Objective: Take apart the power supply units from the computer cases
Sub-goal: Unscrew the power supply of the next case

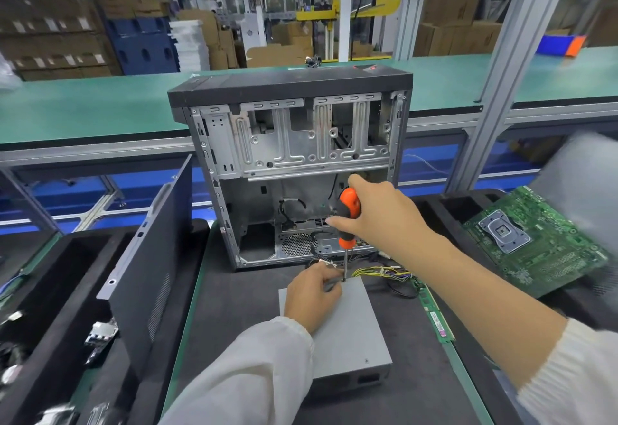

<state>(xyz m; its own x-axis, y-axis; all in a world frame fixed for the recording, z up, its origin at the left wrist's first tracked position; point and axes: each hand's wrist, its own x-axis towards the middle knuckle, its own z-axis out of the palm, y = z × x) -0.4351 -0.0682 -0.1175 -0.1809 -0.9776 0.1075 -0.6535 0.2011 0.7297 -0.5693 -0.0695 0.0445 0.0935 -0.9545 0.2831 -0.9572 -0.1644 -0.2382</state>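
Here right hand [378, 214] grips screwdriver [348, 220]; left hand [312, 294] pinches its shaft; labels unreadable.

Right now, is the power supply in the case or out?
Out: the power supply lies flat on the mat before the open computer case.

Dark bench mat [234, 341] — carries open computer case [294, 170], grey power supply unit [351, 341], green RAM stick [434, 314].
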